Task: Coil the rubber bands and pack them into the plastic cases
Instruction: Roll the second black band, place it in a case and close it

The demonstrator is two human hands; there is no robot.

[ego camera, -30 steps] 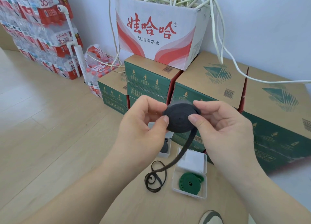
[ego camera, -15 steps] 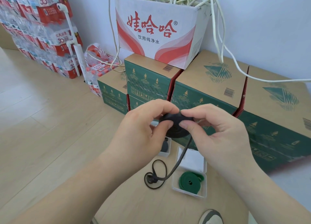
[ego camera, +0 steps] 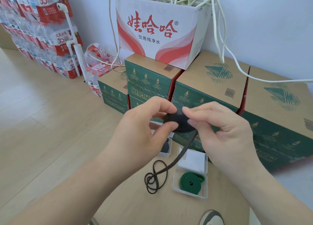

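Head view: left hand [ego camera: 144,133] and right hand [ego camera: 225,131] are both pinching the black coil [ego camera: 180,122] in mid-air, its tail hanging onto the cardboard surface [ego camera: 152,211]; green band [ego camera: 191,182] is lying coiled inside an open plastic case [ego camera: 176,187].

Bright, even daylight, soft shadows only; wide-angle bowing along the edges; slightly blurred low down, nearer than both hands.

Frame centre: coil [ego camera: 182,123] between both hands; below it, two cases [ego camera: 189,189] on the worktop [ego camera: 152,211]; cartons [ego camera: 211,82] behind.
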